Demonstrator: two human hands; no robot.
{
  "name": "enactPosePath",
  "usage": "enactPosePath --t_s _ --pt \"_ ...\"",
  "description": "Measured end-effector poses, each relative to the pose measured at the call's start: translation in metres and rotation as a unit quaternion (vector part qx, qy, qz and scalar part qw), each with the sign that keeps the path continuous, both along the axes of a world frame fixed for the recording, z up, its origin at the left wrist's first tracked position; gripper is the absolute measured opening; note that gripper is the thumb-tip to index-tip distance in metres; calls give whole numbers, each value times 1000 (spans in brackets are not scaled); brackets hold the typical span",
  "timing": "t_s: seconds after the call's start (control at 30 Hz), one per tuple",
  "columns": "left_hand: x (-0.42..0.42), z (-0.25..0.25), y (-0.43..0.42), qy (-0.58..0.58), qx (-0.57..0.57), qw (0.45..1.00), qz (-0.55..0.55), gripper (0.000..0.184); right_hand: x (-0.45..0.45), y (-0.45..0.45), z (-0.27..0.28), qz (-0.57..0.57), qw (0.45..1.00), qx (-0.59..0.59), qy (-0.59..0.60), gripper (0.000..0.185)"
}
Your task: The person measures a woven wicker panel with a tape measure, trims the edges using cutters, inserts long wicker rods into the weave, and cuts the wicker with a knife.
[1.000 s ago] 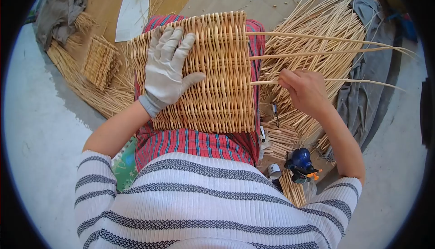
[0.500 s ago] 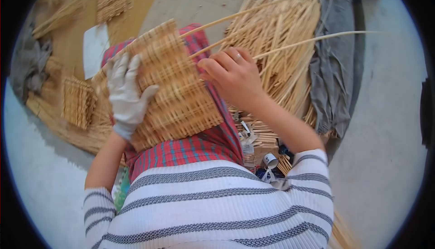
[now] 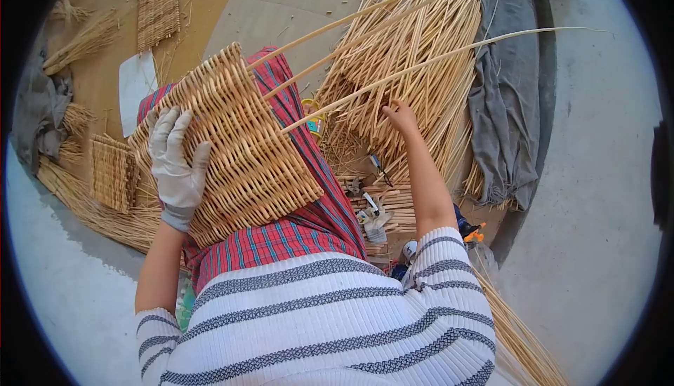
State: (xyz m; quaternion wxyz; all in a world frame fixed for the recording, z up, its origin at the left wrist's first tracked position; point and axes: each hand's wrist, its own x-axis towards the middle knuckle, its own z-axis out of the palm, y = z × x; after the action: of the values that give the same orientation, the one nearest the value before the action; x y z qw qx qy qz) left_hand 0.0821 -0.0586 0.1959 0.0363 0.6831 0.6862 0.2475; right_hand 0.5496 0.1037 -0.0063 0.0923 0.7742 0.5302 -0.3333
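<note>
The bare right hand (image 3: 401, 116) has moved from the woven panel's (image 3: 235, 140) edge to the loose rod pile (image 3: 428, 42), leaving the gloved left hand (image 3: 177, 168), flat with thumb spread, alone steadying it across the plaid-covered lap (image 3: 274, 238); whether the right pinches a rod is unclear.

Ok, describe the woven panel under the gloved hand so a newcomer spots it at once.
Start at the red plaid cloth over the person's lap. On it lies the tan woven panel, slanted, with the gloved left hand on its left side. Unlike the woven pieces on the floor at left, it has three long rods sticking out from its right edge.
</note>
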Motion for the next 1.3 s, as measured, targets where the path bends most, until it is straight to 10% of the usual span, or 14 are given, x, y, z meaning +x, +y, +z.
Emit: enactPosePath --t_s 0.27,0.33,0.47,0.63,0.77,0.97,1.3 --pt "3 1 2 -1 -2 1000 -5 53 4 -12 61 -195 942 155 225 30" --pt "3 2 3 -1 0 1000 -1 53 -2 -24 91 -366 725 90 577 30" --pt "1 3 0 13 17 1000 -9 54 -59 -92 188 -66 597 198 775 24" --pt "4 0 5 2 31 999 -8 57 -120 -123 216 199 650 448 581 17" --pt "7 8 -6 33 40 998 -35 62 -111 -114 227 -115 693 354 617 12" --pt "29 8 -20 63 -34 995 -75 93 -117 -101 221 -20 742 274 612 12" --pt "30 5 -19 75 -37 994 -76 89 -109 -99 194 -97 726 192 654 11"
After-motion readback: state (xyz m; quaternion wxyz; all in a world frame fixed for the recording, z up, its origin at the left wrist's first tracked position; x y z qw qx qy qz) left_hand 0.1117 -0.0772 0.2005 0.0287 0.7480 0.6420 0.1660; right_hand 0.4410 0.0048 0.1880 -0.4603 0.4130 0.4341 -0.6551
